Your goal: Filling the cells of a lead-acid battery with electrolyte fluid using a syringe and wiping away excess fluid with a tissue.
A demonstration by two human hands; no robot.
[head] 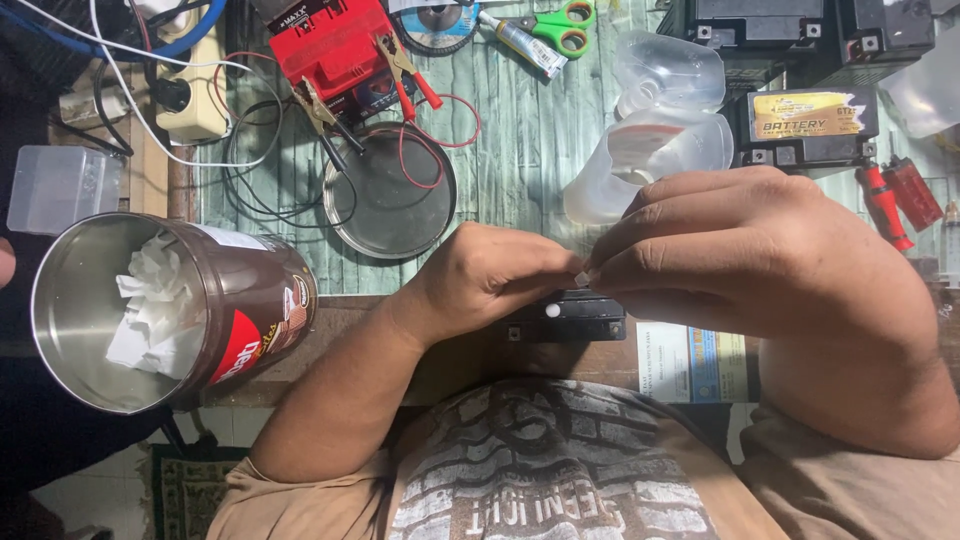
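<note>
My left hand [490, 275] and my right hand [740, 255] meet fingertip to fingertip above the front edge of the bench. Together they pinch a small white piece [582, 277], most of it hidden by my fingers. Just beneath the fingertips lies a small black battery [590, 322], with a round white cap [552, 311] on its top. My right hand covers the battery's right end.
A brown tin can [255, 320] stuffed with white tissue leans at the left. Behind the hands are a round metal lid [390, 195], a red charger with clamps [335, 50], green scissors [560, 25], a clear plastic jug [650, 130] and black batteries [805, 125].
</note>
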